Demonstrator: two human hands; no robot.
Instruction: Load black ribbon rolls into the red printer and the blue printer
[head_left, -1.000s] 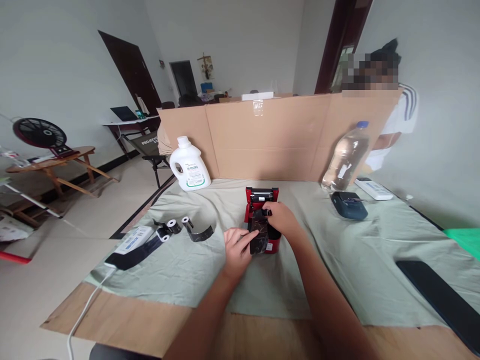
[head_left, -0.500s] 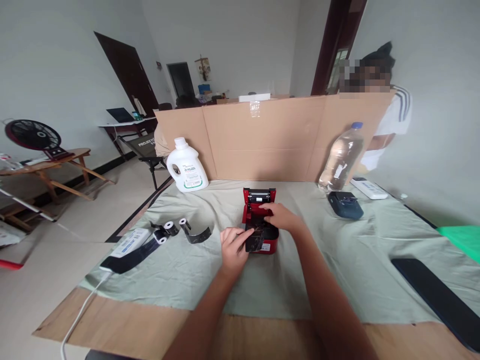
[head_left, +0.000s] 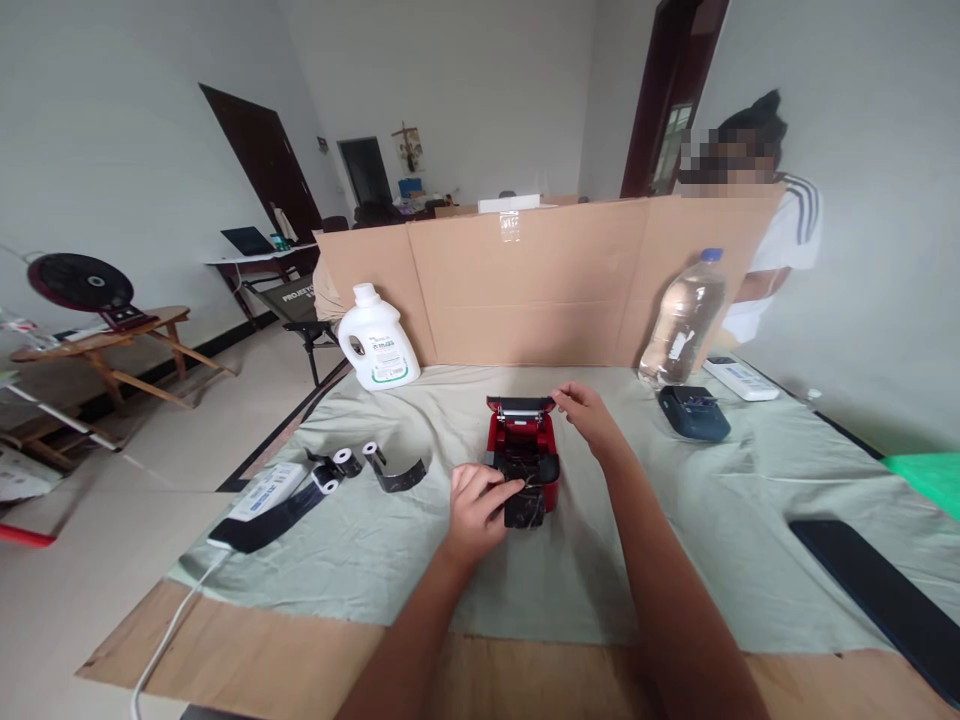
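A small red and black label printer (head_left: 555, 490) stands on the cloth in front of me, with its lid (head_left: 520, 408) tilted partly up. A black label strip (head_left: 523, 508) with pale vein-like marks comes out over its front edge. My left hand (head_left: 480, 503) is at the printer's left front, its index finger stretched over the strip and pressing it; the thumb is mostly hidden. At the right corner of the lid, my right hand (head_left: 583, 412) pinches the edge between thumb and fingers. Whatever lies deep inside the printer is too dark to make out.
Left on the cloth lie several label rolls (head_left: 343, 462), a loose curled strip (head_left: 401, 478) and a power strip (head_left: 262, 505). Behind stand a white jug (head_left: 379, 345), a cardboard screen (head_left: 525, 290) and a water bottle (head_left: 682, 320). Right are a dark blue device (head_left: 694, 415) and black slab (head_left: 870, 600).
My right hand has moved from inside the printer to the lid's right corner. The lid has tipped forward and lower. My left hand stays by the strip, which now hangs further over the front.
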